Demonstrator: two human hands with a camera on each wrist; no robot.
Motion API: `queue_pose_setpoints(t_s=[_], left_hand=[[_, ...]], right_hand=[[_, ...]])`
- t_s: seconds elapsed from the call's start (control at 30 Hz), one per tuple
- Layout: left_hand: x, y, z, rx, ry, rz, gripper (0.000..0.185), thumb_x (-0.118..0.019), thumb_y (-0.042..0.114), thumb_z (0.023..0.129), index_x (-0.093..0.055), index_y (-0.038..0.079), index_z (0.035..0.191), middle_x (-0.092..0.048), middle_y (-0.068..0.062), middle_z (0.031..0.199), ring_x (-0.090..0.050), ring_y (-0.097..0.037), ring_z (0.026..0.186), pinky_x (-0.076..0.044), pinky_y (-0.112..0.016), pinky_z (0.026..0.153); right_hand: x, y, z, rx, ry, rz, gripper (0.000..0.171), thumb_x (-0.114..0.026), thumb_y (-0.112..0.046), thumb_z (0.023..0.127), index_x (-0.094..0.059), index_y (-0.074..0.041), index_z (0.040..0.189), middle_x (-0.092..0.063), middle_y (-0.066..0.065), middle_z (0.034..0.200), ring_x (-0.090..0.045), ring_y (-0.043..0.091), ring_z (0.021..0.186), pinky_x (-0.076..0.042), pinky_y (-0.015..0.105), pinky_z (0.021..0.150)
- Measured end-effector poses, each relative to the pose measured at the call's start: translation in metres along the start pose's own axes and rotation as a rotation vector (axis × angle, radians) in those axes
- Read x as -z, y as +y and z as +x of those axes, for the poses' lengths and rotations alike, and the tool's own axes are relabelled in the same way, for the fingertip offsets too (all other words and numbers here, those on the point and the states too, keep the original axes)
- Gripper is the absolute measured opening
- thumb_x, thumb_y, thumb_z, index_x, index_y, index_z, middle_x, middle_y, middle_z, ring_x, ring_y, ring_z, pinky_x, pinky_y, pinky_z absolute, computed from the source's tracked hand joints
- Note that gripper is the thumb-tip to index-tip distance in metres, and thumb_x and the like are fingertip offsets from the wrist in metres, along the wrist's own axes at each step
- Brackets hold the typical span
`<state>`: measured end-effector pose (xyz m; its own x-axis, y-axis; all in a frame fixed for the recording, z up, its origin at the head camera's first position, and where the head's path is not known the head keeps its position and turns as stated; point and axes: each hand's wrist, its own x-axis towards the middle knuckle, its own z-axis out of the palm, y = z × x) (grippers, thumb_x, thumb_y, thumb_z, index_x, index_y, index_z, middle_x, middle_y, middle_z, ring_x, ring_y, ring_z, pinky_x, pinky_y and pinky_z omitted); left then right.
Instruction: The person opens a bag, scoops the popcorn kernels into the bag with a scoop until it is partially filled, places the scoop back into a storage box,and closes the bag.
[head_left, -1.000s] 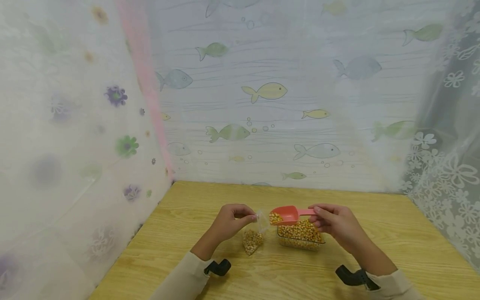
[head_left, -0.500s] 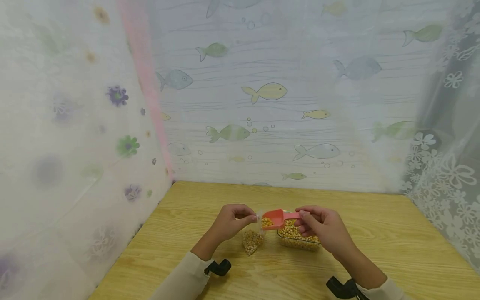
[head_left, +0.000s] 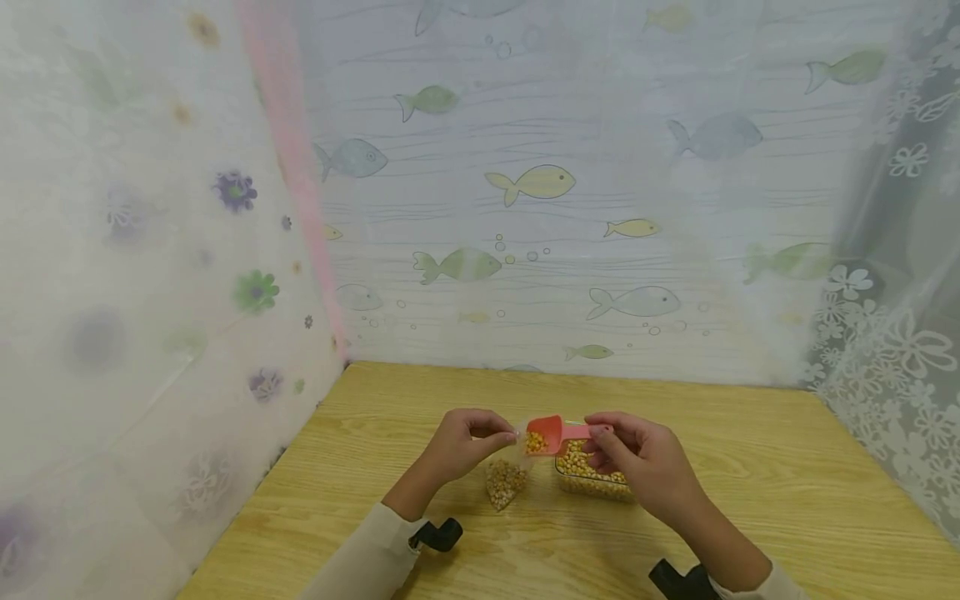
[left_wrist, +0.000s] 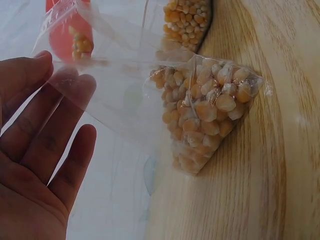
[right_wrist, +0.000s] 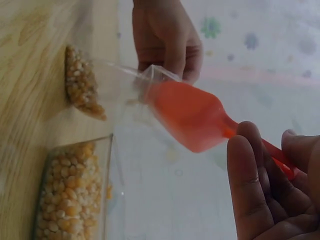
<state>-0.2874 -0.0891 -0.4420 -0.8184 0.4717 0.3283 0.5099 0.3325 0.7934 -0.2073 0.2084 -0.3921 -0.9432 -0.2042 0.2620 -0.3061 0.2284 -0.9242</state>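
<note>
**Scoop at the bag mouth, kernels ready to stray**

Since the earlier frame our right hand [head_left: 637,458] has carried the red scoop [head_left: 546,433] leftward off the clear container [head_left: 592,482], up to the plastic bag [head_left: 507,479].

From the head view, our left hand [head_left: 461,446] pinches the bag's top edge while our right grips the scoop handle.

At the left wrist, the corn kernels [left_wrist: 205,110] sag low in the bag, resting on the wooden table [left_wrist: 280,190]; the mouth looks slack and could fold shut.

At the right wrist, the scoop's lip sits just inside the opening; tilting too fast may spill kernels past the thin film.
</note>
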Motion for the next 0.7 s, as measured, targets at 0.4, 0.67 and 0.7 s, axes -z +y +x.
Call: queue_pose_setpoints(t_s=[0.4, 0.67, 0.7], left_hand=[[0.0002, 0.0013, -0.0014, 0.013, 0.008, -0.045, 0.021, -0.073, 0.038, 0.098, -0.081, 0.02, 0.105, -0.077, 0.01, 0.102, -0.075, -0.034, 0.096, -0.06, -0.029, 0.082], [-0.0001, 0.0013, -0.0008, 0.014, 0.025, -0.065, 0.015, -0.073, 0.038, 0.098, -0.081, 0.026, 0.103, -0.077, 0.009, 0.1, -0.074, -0.036, 0.096, -0.06, -0.029, 0.082], [0.0, 0.0012, -0.0005, 0.01, 0.027, -0.072, 0.014, -0.073, 0.037, 0.098, -0.081, 0.027, 0.103, -0.078, 0.008, 0.1, -0.074, -0.036, 0.096, -0.06, -0.03, 0.082]], right_hand=[[-0.0057, -0.0035, -0.006, 0.159, 0.049, -0.2, 0.03, -0.066, -0.025, 0.103, -0.072, -0.009, 0.127, -0.078, -0.008, 0.089, -0.076, 0.009, 0.076, -0.063, 0.028, 0.068], [-0.0087, -0.005, -0.0079, 0.337, 0.067, -0.322, 0.025, -0.068, -0.013, 0.101, -0.074, -0.006, 0.125, -0.078, -0.004, 0.085, -0.073, -0.001, 0.073, -0.061, 0.021, 0.066], [-0.009, -0.0049, -0.0079, 0.361, 0.074, -0.339, 0.024, -0.068, -0.012, 0.101, -0.074, -0.007, 0.124, -0.078, -0.003, 0.085, -0.072, -0.002, 0.073, -0.06, 0.02, 0.065]])
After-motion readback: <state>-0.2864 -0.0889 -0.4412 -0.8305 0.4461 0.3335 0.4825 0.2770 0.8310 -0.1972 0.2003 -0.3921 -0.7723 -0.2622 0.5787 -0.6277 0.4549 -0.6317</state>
